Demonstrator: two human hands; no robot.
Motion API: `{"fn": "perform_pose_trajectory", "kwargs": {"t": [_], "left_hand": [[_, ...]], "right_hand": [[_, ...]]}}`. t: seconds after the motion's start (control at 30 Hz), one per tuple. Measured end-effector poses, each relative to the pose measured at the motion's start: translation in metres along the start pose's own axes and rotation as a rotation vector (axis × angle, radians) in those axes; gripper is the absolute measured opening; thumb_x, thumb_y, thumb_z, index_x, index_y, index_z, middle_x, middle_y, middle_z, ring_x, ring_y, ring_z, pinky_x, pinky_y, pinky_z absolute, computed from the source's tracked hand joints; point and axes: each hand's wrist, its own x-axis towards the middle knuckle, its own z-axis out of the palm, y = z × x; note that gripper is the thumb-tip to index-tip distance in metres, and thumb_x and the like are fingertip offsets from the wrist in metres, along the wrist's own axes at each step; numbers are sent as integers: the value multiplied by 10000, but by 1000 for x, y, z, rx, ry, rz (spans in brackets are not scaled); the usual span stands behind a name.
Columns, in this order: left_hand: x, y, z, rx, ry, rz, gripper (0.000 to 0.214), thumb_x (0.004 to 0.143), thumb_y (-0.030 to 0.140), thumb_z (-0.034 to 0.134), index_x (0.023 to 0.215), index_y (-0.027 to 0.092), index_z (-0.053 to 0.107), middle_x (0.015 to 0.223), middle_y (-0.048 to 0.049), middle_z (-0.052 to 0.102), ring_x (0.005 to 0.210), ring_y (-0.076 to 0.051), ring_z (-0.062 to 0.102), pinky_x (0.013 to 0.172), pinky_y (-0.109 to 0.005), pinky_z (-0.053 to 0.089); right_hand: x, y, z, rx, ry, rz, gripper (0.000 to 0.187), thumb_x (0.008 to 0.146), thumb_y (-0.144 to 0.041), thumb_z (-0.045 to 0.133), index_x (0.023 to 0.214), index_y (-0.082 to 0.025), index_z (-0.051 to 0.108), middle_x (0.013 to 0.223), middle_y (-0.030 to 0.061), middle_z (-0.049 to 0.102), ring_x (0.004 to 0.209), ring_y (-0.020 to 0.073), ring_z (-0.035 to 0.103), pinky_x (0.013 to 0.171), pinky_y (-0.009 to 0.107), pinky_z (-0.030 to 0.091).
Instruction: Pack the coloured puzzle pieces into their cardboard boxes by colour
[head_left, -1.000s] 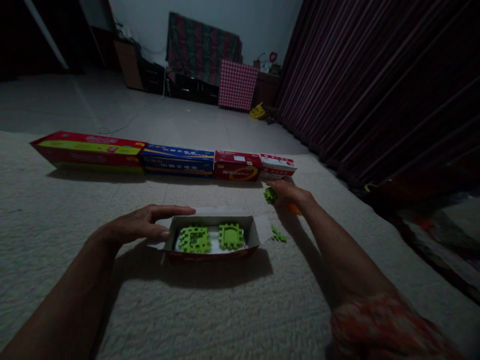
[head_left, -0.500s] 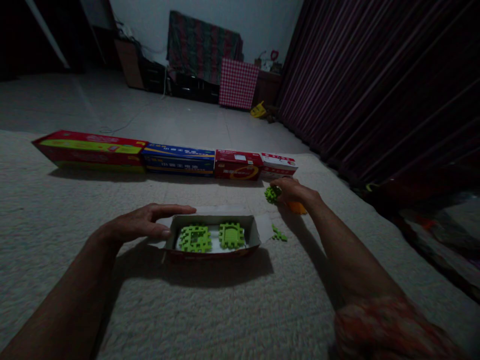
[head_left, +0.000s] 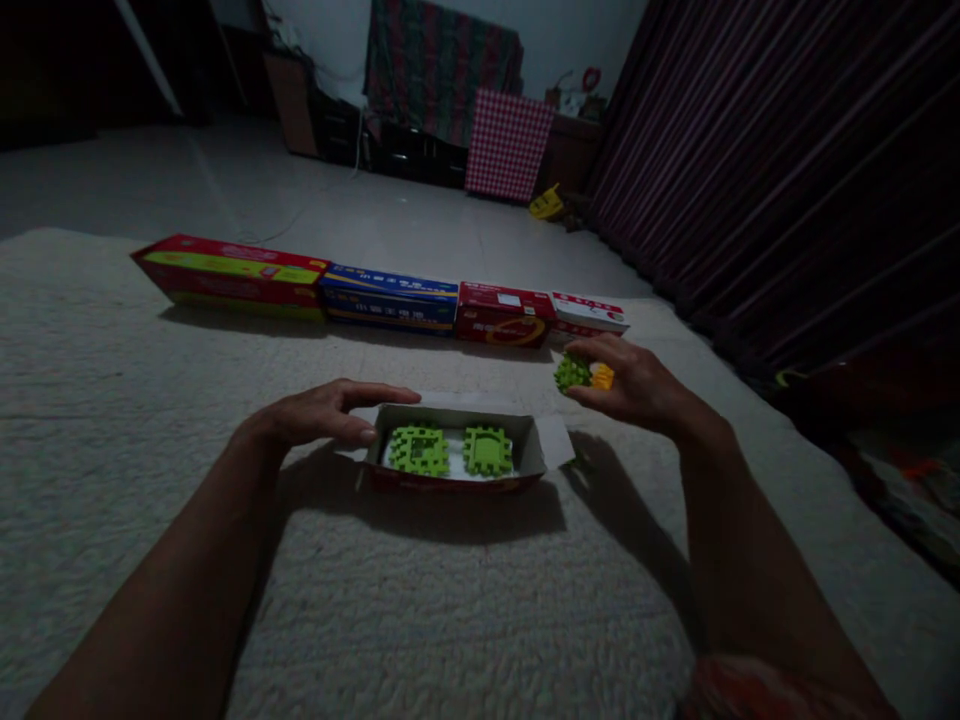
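An open cardboard box (head_left: 454,484) lies on the mat with its flaps spread. Inside it are two light-green interlocking block pieces, a left one (head_left: 418,450) and a right one (head_left: 487,451). My left hand (head_left: 322,412) grips the box's left end, thumb at the side flap and a finger along the back edge. To the right of the box, my right hand (head_left: 630,382) pinches a bumpy green toy block (head_left: 572,373) above the mat. An orange piece (head_left: 602,376) shows between thumb and fingers; whether it is held or behind the hand, I cannot tell.
Beyond the box stands a row of cartons: a red-and-yellow one (head_left: 240,278), a blue one (head_left: 391,299), a dark red one (head_left: 504,314) and a white-and-red one (head_left: 590,311). A purple curtain (head_left: 750,170) hangs on the right. A checked cloth (head_left: 510,145) is at the back.
My right hand has lifted the green block off the mat and turned toward the box. My left hand stays at the box. The whole view has shifted, and the small green piece is now mostly hidden.
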Motion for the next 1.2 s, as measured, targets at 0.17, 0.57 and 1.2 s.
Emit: {"fn": "perform_pose_trajectory", "kwargs": {"t": [0.17,0.57,1.2], "left_hand": [[0,0,0,-58,-7,2,805,721,509,753,1465,257,579,1473,-67,623,1337,-391,562,1116,-492,441],[1,-6,-2,-59,-19,35,768,733,440,757,1463,277,581,1498,-59,601,1357,-376,551,1115,-468,445],[2,-10,-3,-15,-13,33,785,739,520,746,1471,295,576,1514,-55,584,1346,-387,567,1103,-466,477]], "right_hand": [[-16,-82,-8,162,-63,-198,475,857,-358,723,1318,-315,620,1273,73,652,1173,301,606,991,440,511],[-19,-113,12,185,-187,-216,377,872,-276,741,1219,-203,614,1149,123,648,1037,272,631,909,425,532],[-11,35,27,21,388,171,204,871,-248,592,1019,-202,725,1046,122,752,973,296,705,907,485,557]]}}
